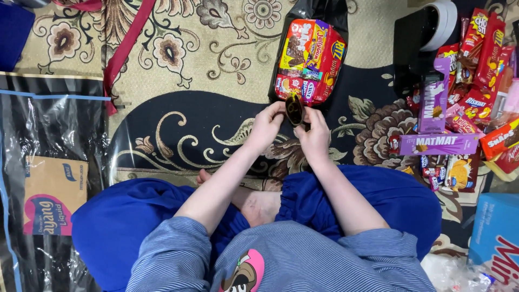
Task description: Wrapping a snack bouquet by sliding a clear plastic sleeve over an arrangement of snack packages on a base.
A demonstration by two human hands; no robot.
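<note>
My left hand (266, 125) and my right hand (314, 135) meet over the patterned carpet, both pinching a small dark oval piece with a gold edge (294, 110). Just beyond it lies a clear bag packed with bright snack packets (309, 59), its black top end pointing away from me. I sit cross-legged in blue clothing, with one bare foot showing between my knees.
A pile of loose snack packets (476, 70), with two purple boxes (439, 144), lies at the right. A black holder with a white tape roll (427, 32) stands behind it. A blue box (494, 238) sits at the lower right. Plastic sheeting over a cardboard box (51, 194) covers the left.
</note>
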